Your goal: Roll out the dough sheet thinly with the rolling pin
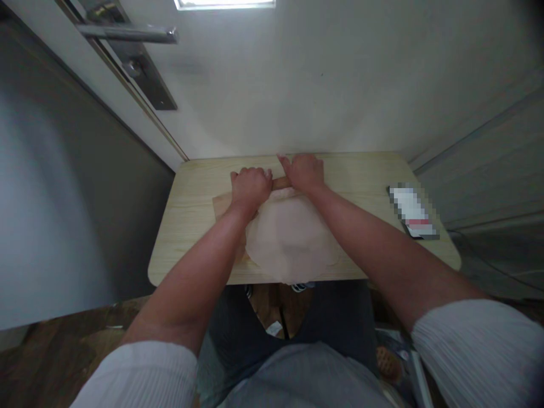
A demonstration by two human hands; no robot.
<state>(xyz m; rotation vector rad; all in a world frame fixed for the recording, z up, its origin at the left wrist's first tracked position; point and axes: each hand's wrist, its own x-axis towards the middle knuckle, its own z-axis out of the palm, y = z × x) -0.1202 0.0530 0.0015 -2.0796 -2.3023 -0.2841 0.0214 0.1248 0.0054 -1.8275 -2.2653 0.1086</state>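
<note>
A thin, pale, round sheet of dough lies spread on the small wooden table, its near edge reaching the table's front edge. Across its far side sits a brown wooden rolling pin, mostly covered by my hands. My left hand is closed over the pin's left part. On the right part, my right hand grips it with the thumb sticking out toward the left. A tan sheet shows from under the dough at the left, partly hidden by my left forearm.
A phone with a blurred-out screen lies at the table's right side. Behind the table stands a white door with a metal handle. A grey panel rises at the left. My legs are under the table's front edge.
</note>
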